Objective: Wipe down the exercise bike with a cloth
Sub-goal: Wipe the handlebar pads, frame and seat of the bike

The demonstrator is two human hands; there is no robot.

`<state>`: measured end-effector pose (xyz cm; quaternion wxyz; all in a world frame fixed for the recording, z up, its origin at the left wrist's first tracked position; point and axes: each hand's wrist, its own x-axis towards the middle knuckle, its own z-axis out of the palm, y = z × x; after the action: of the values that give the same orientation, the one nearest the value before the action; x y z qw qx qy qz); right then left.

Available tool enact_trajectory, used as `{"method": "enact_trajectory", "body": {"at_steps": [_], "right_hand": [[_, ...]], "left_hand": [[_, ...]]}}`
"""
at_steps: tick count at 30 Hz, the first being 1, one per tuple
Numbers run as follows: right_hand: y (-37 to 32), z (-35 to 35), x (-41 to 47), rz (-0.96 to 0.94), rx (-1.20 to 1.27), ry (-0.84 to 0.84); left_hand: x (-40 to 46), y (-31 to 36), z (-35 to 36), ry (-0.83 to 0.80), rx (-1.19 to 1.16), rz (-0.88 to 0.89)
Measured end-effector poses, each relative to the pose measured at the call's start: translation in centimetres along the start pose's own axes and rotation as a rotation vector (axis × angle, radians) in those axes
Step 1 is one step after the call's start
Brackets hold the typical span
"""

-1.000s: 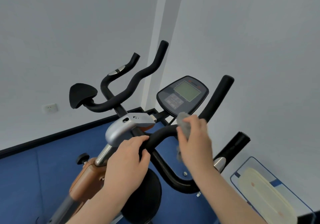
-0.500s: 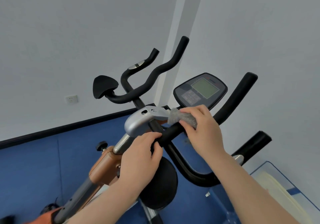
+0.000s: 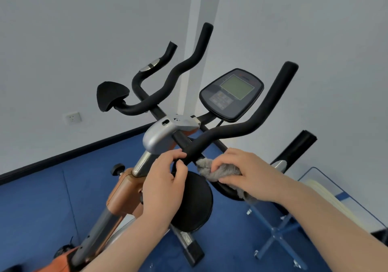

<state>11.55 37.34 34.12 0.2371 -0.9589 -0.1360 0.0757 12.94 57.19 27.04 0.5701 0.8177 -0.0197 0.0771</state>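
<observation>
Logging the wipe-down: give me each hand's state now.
Left hand: fingers curled round the handlebar.
Right hand: grips the grey cloth.

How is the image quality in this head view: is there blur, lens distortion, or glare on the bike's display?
Head view: soft, even light with no hard shadows; the wide lens bends the black baseboard; the console screen shows no glare; the gray cloth and right hand look slightly smeared; fine detail is soft throughout.

One bike (image 3: 159, 137), one cloth (image 3: 220, 172), two hands (image 3: 163, 185) (image 3: 249, 177).

L grip (image 3: 165, 179) curled w/ thumb opposed, R grip (image 3: 245, 175) fingers bent, palm down, both forearms extended.
</observation>
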Motion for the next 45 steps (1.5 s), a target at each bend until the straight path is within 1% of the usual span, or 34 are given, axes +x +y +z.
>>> {"method": "enact_trajectory", "body": {"at_steps": [2, 3, 8, 12, 14, 17, 18, 22, 24, 25, 27, 29, 30, 32, 34, 35, 36, 38, 39, 40, 41, 43, 44, 45], "right_hand": [[0.5, -0.6, -0.6, 0.013, 0.042, -0.051], [0.3, -0.5, -0.3, 0.008, 0.040, -0.050], [-1.3, 1.4, 2.5, 0.011, 0.097, 0.060], [-0.3, 0.8, -0.1, -0.008, -0.078, -0.020], [-0.8, 1.0, -0.6, 0.007, -0.128, 0.019], [-2.5, 2.6, -1.0, 0.061, -0.100, 0.232], [-3.0, 3.4, -1.4, 0.077, -0.117, 0.314], [-3.6, 6.0, -4.3, 0.141, -0.181, 0.535], [-2.4, 5.5, -5.2, 0.186, -0.175, 0.709], [-1.5, 4.9, -5.5, 0.237, -0.170, 0.809], [0.2, 3.8, -6.1, 0.374, -0.086, 1.006], [0.3, 4.4, -6.2, 0.447, 0.039, 1.119], [-0.3, 5.4, -6.2, 0.435, 0.048, 1.126], [-2.0, 7.9, -6.0, 0.357, -0.018, 1.039], [-2.4, 9.0, -6.5, 0.280, -0.072, 0.924], [-1.9, 8.6, -6.8, 0.267, -0.082, 0.914], [-1.2, 7.9, -7.0, 0.280, -0.085, 0.947], [-0.4, 6.9, -7.2, 0.364, -0.039, 1.060], [-0.5, 6.8, -7.2, 0.400, 0.006, 1.094], [-0.9, 7.1, -7.1, 0.412, 0.019, 1.093], [-1.5, 7.7, -6.9, 0.387, -0.005, 1.050], [-2.2, 8.3, -7.1, 0.282, -0.096, 0.879], [-1.7, 7.5, -7.3, 0.258, -0.125, 0.839], [-0.7, 6.3, -7.3, 0.280, -0.146, 0.848]], "left_hand": [[0.1, 0.0, 0.1, 0.004, 0.005, 0.006], [0.2, -0.1, 0.1, 0.009, 0.004, 0.003], [0.1, -0.6, 0.0, 0.011, -0.002, 0.000], [0.4, -0.6, 0.1, 0.023, 0.024, 0.057], [0.5, -0.7, 0.2, 0.048, 0.031, 0.085], [0.3, -0.7, 0.3, 0.065, 0.008, 0.083], [0.2, -0.5, 0.2, 0.066, 0.018, 0.107], [-0.2, 1.3, 0.0, 0.057, 0.124, 0.334], [0.2, 2.5, 0.5, 0.009, 0.184, 0.435], [0.4, 3.1, 1.0, -0.024, 0.212, 0.457], [0.7, 3.6, 1.9, -0.065, 0.288, 0.477], [0.6, 3.5, 2.3, -0.049, 0.408, 0.539], [0.5, 3.1, 2.4, -0.033, 0.446, 0.591], [0.5, 2.6, 2.4, -0.002, 0.457, 0.676], [0.6, 2.4, 2.3, -0.008, 0.463, 0.704], [0.6, 2.4, 2.3, -0.015, 0.469, 0.711], [0.6, 2.5, 2.3, -0.023, 0.471, 0.718], [0.6, 2.6, 2.3, -0.045, 0.467, 0.723], [0.6, 2.6, 2.3, -0.050, 0.459, 0.722], [0.6, 2.5, 2.2, -0.050, 0.452, 0.722], [0.5, 2.5, 2.2, -0.050, 0.449, 0.720], [0.5, 2.5, 2.1, -0.042, 0.445, 0.722], [0.5, 2.5, 2.2, -0.039, 0.443, 0.728], [0.5, 2.5, 2.2, -0.037, 0.442, 0.735]]}}
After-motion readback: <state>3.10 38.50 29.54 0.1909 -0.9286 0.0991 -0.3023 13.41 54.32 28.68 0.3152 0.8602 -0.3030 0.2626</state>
